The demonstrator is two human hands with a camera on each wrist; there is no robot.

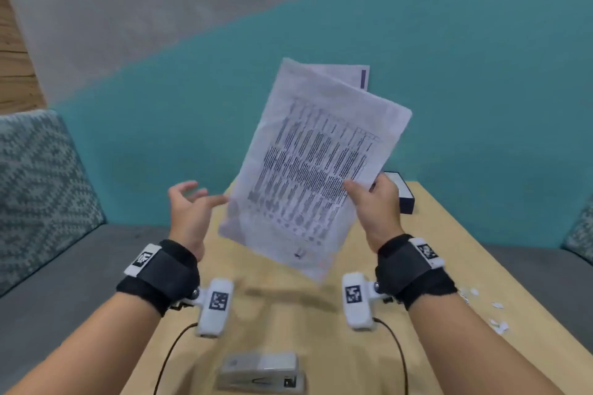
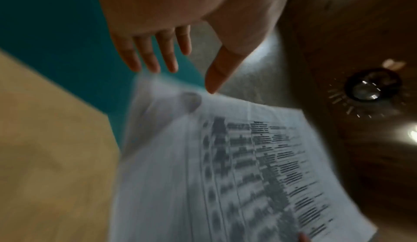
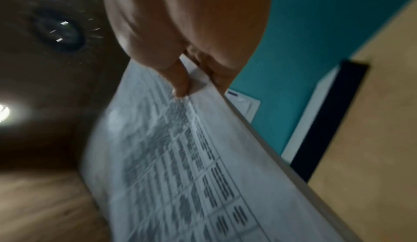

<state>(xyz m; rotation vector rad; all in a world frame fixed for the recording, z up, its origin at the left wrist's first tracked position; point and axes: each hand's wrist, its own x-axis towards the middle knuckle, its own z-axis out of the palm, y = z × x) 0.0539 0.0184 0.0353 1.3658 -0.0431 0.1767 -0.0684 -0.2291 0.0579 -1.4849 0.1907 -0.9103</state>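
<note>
While the papers (image 1: 314, 167) are held up above the table (image 1: 449, 266), a grey stapler (image 1: 263, 372) is seen lying below and behind both wrists, near the table's close edge. A dark box (image 1: 406, 202) with a white top is found just beyond the right hand (image 1: 377, 202), partly hidden by it, and small white paper scraps (image 1: 495, 314) are scattered to the outer side of the right wrist. A grey sofa (image 1: 80, 250) with a patterned cushion (image 1: 38, 176) is seen well out past the left hand (image 1: 189, 212). The papers are pinched at their right edge by the right hand, the thumb (image 3: 180, 83) pressed on the printed front and the fingers (image 3: 216, 69) curled behind. They are tilted up and away from that hand. The left hand is spread loosely, its own fingers straight and apart, just beside the sheets' left edge; whether the fingertips touch the paper cannot be told through the blur.
</note>
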